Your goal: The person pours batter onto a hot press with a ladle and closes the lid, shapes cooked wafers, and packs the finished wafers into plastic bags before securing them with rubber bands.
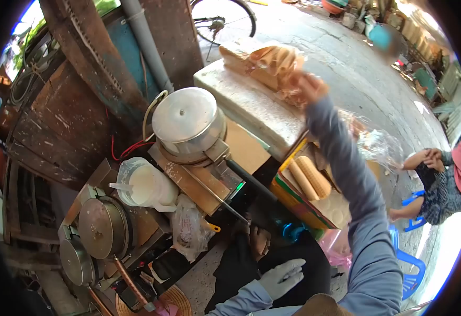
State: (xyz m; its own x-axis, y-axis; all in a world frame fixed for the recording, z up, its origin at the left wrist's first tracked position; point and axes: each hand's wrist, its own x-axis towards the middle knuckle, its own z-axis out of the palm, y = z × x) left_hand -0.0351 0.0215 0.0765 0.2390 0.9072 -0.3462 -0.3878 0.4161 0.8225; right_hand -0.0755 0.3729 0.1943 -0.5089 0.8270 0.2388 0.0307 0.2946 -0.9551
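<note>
My left hand [283, 278], in a pale glove, lies over my dark trousers with its fingers stretched out and nothing in it. My right arm, in a grey-blue sleeve, reaches far forward. At its end my right hand [312, 87] is at the edge of a clear plastic bag [298, 57] of rolled wafers [269, 60]; motion smears its fingers, so I cannot tell what they grip. The bag lies on a white foam box [222, 87]. Beneath my right forearm, two more wafer rolls [309, 178] rest in a colourful carton [282, 196].
Left of centre stand a lidded metal pot [184, 116], a plastic jug of pale batter [145, 181] and round hinged irons [103, 227] with long handles. A crumpled plastic bag [191, 229] hangs near the jug. At right, another person [434, 181] sits near a blue stool [407, 266].
</note>
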